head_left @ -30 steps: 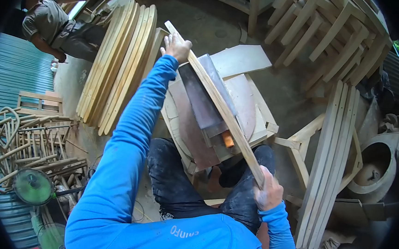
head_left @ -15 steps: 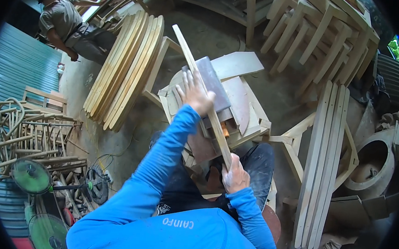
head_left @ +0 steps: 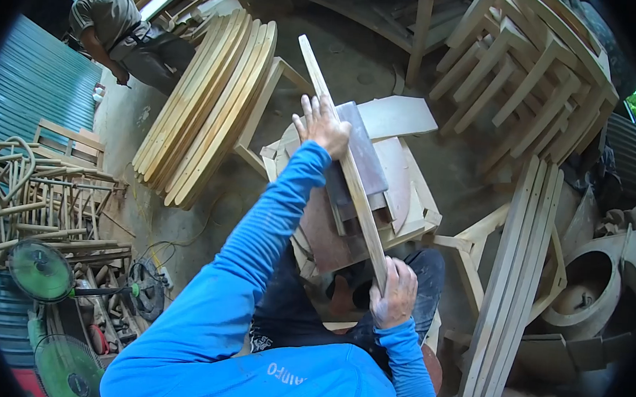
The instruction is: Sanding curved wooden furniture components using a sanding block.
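A long, narrow wooden slat (head_left: 362, 204) lies slantwise across a grey flat-topped block (head_left: 364, 146) in front of me. My left hand (head_left: 323, 130) rests on the slat's far part, its fingers stretched and spread. Around the near end my right hand (head_left: 395, 291) is closed, thumb on one side and fingers on the other. The block sits on a low wooden stand (head_left: 423, 224) topped with loose flat boards, among them a brownish sheet (head_left: 333, 247) on the near side. Part of the block's top is hidden under the slat.
Curved slats (head_left: 210, 110) lean in a stack at the left, near a person (head_left: 127, 30). Fans (head_left: 41, 271) and a heap of wooden frames (head_left: 45, 194) stand at lower left. Straight slats (head_left: 515, 286) lie on a frame at right; chair-like frames (head_left: 540, 81) are piled behind.
My left hand has slid away from me along the slat, while my right hand keeps the near end. An orange glow beside the block no longer shows. The whole view has shifted slightly.
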`<state>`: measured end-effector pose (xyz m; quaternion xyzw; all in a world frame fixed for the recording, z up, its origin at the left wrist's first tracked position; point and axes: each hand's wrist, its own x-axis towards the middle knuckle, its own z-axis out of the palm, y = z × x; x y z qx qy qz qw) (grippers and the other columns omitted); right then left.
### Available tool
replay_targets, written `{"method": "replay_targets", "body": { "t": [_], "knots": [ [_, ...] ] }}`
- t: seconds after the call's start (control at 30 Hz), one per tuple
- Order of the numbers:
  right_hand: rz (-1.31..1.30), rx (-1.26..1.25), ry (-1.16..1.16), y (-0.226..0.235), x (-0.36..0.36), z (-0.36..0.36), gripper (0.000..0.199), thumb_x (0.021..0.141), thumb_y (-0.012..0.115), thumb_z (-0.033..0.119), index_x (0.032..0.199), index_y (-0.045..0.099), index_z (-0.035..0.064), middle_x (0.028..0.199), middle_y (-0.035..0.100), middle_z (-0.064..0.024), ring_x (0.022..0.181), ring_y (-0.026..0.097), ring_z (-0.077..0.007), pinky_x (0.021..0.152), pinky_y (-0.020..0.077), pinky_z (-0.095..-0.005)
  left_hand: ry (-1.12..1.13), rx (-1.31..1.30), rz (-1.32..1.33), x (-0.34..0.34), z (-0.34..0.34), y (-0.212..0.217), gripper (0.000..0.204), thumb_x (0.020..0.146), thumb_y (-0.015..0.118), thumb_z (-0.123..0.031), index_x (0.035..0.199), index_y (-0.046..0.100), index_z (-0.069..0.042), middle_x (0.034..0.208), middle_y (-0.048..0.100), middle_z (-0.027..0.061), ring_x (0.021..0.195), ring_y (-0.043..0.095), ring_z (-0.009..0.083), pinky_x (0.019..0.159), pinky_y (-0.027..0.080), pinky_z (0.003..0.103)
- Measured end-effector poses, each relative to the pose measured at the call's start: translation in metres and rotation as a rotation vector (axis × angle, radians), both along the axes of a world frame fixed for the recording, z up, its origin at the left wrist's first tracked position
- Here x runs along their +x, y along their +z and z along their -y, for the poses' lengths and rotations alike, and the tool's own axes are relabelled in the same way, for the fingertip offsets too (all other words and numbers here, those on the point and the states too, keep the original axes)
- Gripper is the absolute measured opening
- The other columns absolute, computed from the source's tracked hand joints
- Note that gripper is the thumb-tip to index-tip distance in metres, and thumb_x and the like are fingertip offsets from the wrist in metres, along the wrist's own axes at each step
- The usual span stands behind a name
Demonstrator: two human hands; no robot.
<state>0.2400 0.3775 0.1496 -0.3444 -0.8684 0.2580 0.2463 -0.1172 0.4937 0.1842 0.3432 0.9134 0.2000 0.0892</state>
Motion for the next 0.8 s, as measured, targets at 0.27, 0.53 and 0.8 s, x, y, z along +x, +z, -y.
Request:
{"method": "replay_targets", "body": {
  "t": [0.27, 0.53, 0.8],
  "knots": [
    [0.107, 0.251, -0.025, 0.03, -0.123, -0.056, 0.065, 0.075, 0.081, 0.02, 0.135, 0.059, 0.0073, 0.154, 0.045, -0.0166, 0.147, 0.033, -0.0397, 0.119, 0.0248, -0.0542, 0.052, 0.018, 0.117, -0.131, -0.068, -0.013, 0.091, 0.086, 0.052, -0.039, 0.163, 0.018, -0.005, 0.17, 0.022, 0.0165, 0.16, 0.006, 0.0355, 0.126, 0.006, 0.061],
    [0.186, 0.326, 0.009, 0.031, -0.239, -0.121, 0.053, 0.082, 0.077, 0.025, 0.128, 0.06, 0.0061, 0.157, 0.042, -0.0141, 0.151, 0.027, -0.0394, 0.122, 0.0169, -0.0551, 0.201, 0.002, 0.16, -0.25, -0.112, -0.032, 0.078, 0.095, 0.053, -0.042, 0.161, 0.027, -0.011, 0.155, 0.049, 0.0167, 0.157, 0.016, 0.0404, 0.125, 0.008, 0.063],
    [0.208, 0.42, -0.032, 0.02, -0.304, -0.156, 0.048, 0.087, 0.072, 0.033, 0.125, 0.062, 0.0046, 0.155, 0.045, -0.0145, 0.151, 0.028, -0.0394, 0.121, 0.0196, -0.059, 0.274, 0.242, 0.443, -0.246, -0.121, -0.03, 0.098, 0.082, 0.067, -0.036, 0.162, 0.018, -0.009, 0.149, 0.05, 0.0301, 0.144, 0.041, 0.046, 0.125, 0.026, 0.039]
  ]
}}
